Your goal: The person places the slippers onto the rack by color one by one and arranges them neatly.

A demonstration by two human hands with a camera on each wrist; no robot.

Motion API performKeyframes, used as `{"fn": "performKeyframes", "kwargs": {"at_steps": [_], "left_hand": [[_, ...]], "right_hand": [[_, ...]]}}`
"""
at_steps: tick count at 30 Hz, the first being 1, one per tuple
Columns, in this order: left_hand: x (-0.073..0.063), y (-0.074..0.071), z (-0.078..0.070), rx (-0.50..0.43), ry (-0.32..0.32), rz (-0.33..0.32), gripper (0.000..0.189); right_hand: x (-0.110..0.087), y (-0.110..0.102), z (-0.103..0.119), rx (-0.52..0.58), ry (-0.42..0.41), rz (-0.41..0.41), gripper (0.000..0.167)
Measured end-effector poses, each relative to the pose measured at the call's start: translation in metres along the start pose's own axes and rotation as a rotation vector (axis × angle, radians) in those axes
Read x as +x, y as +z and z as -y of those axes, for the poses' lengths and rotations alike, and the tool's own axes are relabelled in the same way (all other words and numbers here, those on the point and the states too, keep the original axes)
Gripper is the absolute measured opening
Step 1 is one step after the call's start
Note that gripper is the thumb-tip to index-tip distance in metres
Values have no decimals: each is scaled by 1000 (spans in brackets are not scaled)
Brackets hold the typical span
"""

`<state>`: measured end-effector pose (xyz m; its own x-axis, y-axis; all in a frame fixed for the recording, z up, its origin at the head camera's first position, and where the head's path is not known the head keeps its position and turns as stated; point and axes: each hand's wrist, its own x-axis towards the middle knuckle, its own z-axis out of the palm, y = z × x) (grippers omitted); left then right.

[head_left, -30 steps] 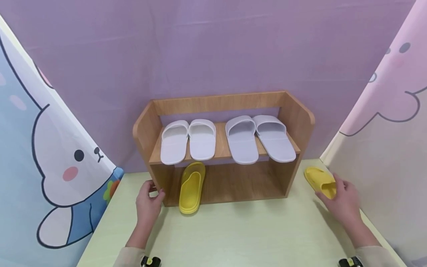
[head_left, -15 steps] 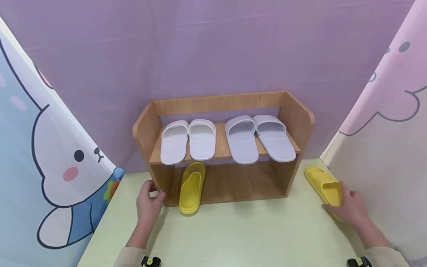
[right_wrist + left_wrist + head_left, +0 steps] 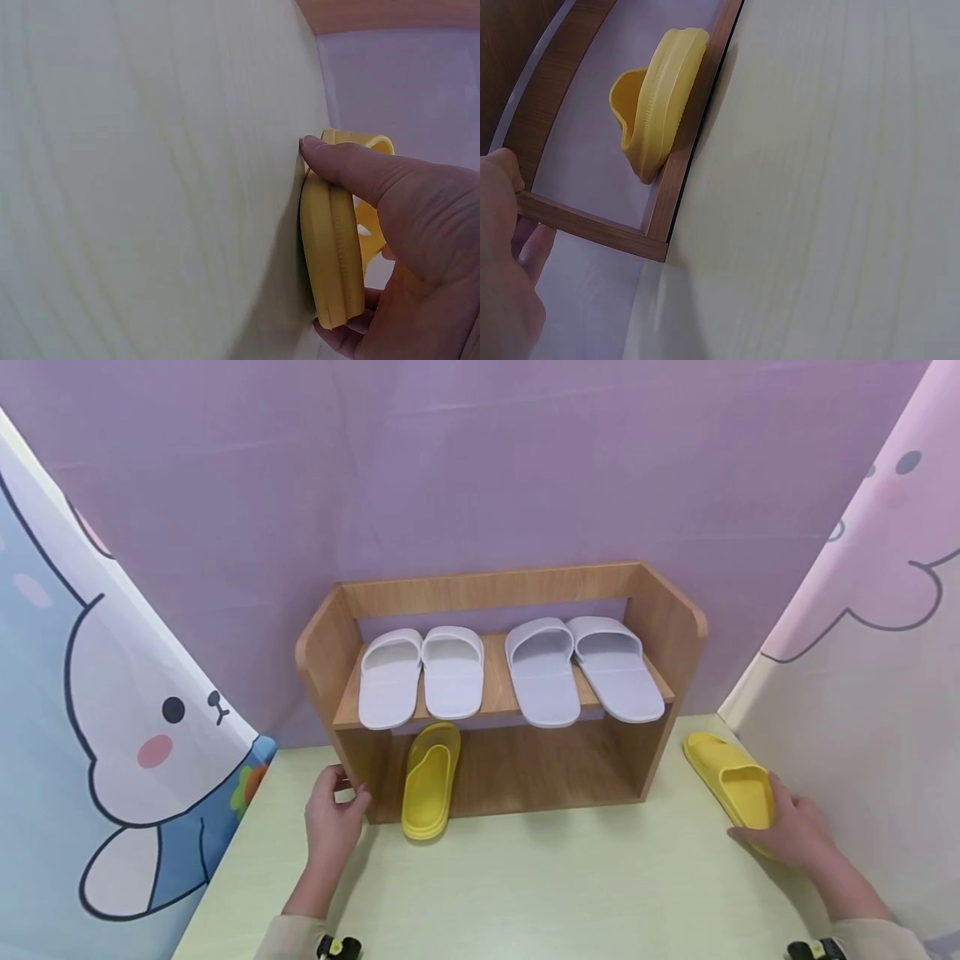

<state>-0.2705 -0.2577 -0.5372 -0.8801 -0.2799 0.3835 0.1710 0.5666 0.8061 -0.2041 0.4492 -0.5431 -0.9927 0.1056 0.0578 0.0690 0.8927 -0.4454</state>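
Observation:
In the head view a small wooden shoe rack [image 3: 491, 583] stands at the middle back. My left hand [image 3: 333, 814] pinches the front edge of its left side panel [image 3: 592, 225], thumb on one face and fingers on the other. On the rack's lower level sits a yellow slipper [image 3: 427, 793], its heel sticking out past the front. Over at the right of the table, my right hand [image 3: 795, 831] holds another yellow slipper [image 3: 708, 760] by its heel half. The right wrist view shows the thumb along one side of that slipper [image 3: 330, 247] and fingers around the other.
Two pairs of white slippers [image 3: 390, 693] stand on the upper shelf. The pale table [image 3: 540, 885] spreads out before the rack. A purple cloth backdrop [image 3: 480, 468] hangs behind it, with printed cloths [image 3: 165, 760] at both sides.
My right hand has slid back along the yellow slipper toward its heel, moving right and nearer, uncovering more of the slipper. The left hand keeps its place on the rack.

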Motion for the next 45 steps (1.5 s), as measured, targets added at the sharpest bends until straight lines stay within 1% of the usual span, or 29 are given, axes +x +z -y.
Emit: {"fn": "performKeyframes", "kwargs": {"at_steps": [6, 11, 14, 19, 21, 27, 31, 36, 41, 45], "left_hand": [[0, 1, 0, -8, 14, -3, 38], [0, 1, -1, -5, 13, -8, 39], [0, 1, 0, 6, 7, -10, 40], [0, 1, 1, 19, 3, -9, 41], [0, 1, 2, 15, 5, -9, 40], [0, 0, 1, 14, 1, -7, 40], [0, 0, 0, 22, -12, -3, 41], [0, 0, 1, 3, -1, -8, 39], [1, 1, 2, -12, 23, -14, 37], [1, 1, 3, -10, 24, -16, 38]], "right_hand": [[3, 5, -6, 22, 20, 4, 131], [5, 10, -7, 60, 37, -12, 129], [7, 13, -7, 66, 17, -48, 125], [9, 22, -4, 52, -30, -158, 120], [10, 24, -1, 58, -34, -195, 119], [13, 25, 9, 105, -13, -250, 122], [15, 24, 16, 113, 0, -279, 123], [17, 22, 24, 120, 19, -310, 124], [19, 20, 30, 123, 10, -365, 122], [21, 17, 35, 132, -3, -412, 121]]}}
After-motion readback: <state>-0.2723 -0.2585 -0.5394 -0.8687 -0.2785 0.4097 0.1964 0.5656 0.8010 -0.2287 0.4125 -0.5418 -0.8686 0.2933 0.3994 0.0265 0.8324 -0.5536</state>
